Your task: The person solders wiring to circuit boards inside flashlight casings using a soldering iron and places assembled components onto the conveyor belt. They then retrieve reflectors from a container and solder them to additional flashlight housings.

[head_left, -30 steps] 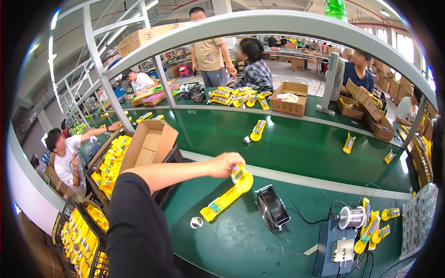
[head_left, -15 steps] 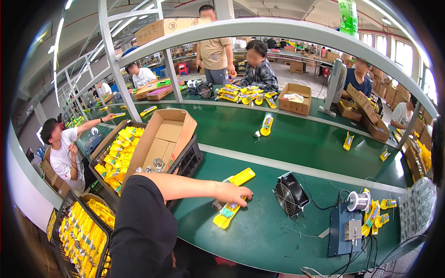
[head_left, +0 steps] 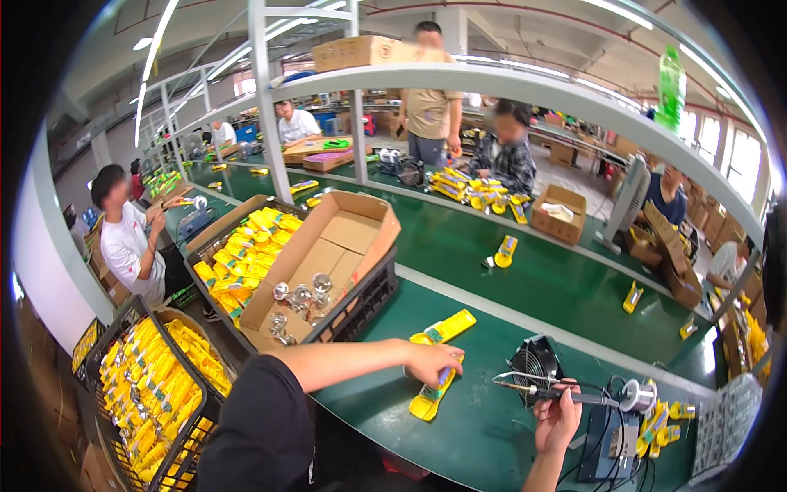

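My left hand [head_left: 433, 362] presses onto a yellow plastic housing [head_left: 426, 407] on the green bench, its fingers closed around the middle. A second yellow housing [head_left: 456, 325] lies beyond it at an angle, with a green board on its near end. On the right, my right hand [head_left: 557, 418] grips a soldering iron [head_left: 592, 398] in the air, its tip pointing left toward the housings. Beside the iron's tip runs another thin metal piece. Whatever lies beneath my left fingers is hidden.
A black fan [head_left: 534, 357] stands behind the iron. Farther right are a solder spool [head_left: 638, 397], a blue soldering station [head_left: 602, 451] and several yellow housings [head_left: 656, 428]. At left, an open carton [head_left: 361, 225] holds shiny round parts, near crates of yellow pieces. Co-workers sit beyond the green belt [head_left: 443, 230].
My right hand has come into view with the soldering iron. My left hand stays at the yellow housing. The whole view has shifted, bringing the carton's shiny parts into sight.
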The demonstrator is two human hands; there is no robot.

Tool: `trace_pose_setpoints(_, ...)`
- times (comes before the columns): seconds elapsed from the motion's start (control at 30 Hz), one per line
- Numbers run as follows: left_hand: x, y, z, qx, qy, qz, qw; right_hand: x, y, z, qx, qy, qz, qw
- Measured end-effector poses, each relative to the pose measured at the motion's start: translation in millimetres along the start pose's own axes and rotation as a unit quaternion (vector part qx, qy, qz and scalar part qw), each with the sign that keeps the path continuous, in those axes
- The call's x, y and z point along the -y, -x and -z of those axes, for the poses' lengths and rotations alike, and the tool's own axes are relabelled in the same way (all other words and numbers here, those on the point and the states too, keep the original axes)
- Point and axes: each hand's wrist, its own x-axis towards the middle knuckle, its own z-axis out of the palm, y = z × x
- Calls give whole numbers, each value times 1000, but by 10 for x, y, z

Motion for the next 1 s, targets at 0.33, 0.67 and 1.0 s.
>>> trace_pose_setpoints(0.33,-246,96,-248,-174,115,130,969,-400,-88,-60,83,-29,-68,994)
trace_pose_setpoints(0.67,-645,1086,-561,-516,343,180,764,-512,-102,178,-19,45,-49,998)
trace_pose_setpoints(1.0,-320,2399,291,-484,55,441,754,-829,-84,231,71,67,-95,991)
